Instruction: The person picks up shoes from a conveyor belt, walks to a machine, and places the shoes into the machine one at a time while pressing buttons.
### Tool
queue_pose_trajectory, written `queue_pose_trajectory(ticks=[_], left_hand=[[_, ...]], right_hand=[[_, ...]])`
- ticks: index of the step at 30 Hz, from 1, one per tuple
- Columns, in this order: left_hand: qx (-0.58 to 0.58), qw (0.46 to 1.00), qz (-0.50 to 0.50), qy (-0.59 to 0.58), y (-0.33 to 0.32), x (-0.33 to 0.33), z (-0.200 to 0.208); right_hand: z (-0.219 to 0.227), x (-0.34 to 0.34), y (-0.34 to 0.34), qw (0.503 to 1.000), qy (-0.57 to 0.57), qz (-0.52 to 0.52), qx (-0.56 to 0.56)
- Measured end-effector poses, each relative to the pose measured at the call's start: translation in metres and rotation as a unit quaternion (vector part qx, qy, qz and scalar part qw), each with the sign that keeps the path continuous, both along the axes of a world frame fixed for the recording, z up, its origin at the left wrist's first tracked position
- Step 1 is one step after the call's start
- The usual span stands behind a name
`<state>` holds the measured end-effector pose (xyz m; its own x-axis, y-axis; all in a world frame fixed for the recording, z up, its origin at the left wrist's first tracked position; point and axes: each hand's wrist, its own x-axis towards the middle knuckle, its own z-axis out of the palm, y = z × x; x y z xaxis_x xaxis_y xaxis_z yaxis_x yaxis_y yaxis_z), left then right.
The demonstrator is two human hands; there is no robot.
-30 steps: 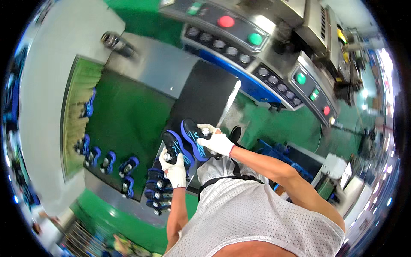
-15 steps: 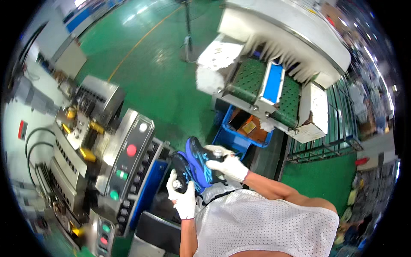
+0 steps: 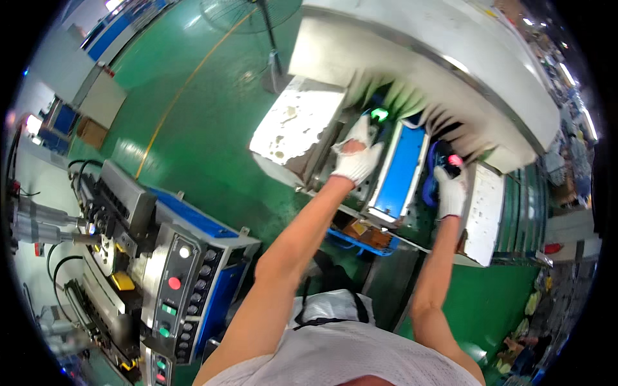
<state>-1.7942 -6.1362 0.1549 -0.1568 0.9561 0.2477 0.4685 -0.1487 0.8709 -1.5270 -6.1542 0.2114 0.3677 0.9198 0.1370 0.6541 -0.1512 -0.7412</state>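
Note:
Both arms reach forward to the front of a white machine, under its pale strip curtain (image 3: 402, 90). My left hand (image 3: 357, 157), in a white work glove, is closed around a dark shoe (image 3: 381, 133) on the left conveyor lane; a green light spot shows at its top, and the curtain partly hides it. On the right lane, my gloved right hand (image 3: 450, 193) grips a black shoe with a blue sole (image 3: 429, 183), a pink-red light spot on top. A blue strip panel (image 3: 399, 170) divides the two lanes.
White side housings (image 3: 296, 122) with worn paint flank the lanes. Below the conveyor stands a blue bin (image 3: 364, 241) with brown pieces inside. To the left is a machine with a button panel (image 3: 174, 283). A standing fan (image 3: 273, 58) is at the back; green racks (image 3: 524, 212) stand right.
The two shoes, held close to my body before, are now carried forward and apart onto separate conveyor lanes. My arms have stretched out, and the view has moved closer to the white machine.

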Motion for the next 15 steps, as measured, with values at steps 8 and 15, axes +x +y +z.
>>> queue_pose_trajectory(ticks=[8, 15], left_hand=[[0.109, 0.994, -0.009, -0.032, -0.101, -0.044, -0.008], [-0.325, 0.882, 0.331, -0.082, -0.523, -0.169, -0.078]], right_hand=[[0.01, -0.07, -0.002, 0.938, 0.036, 0.193, 0.287], [-0.144, -0.299, -0.177, 0.682, 0.151, 0.565, -0.439]])
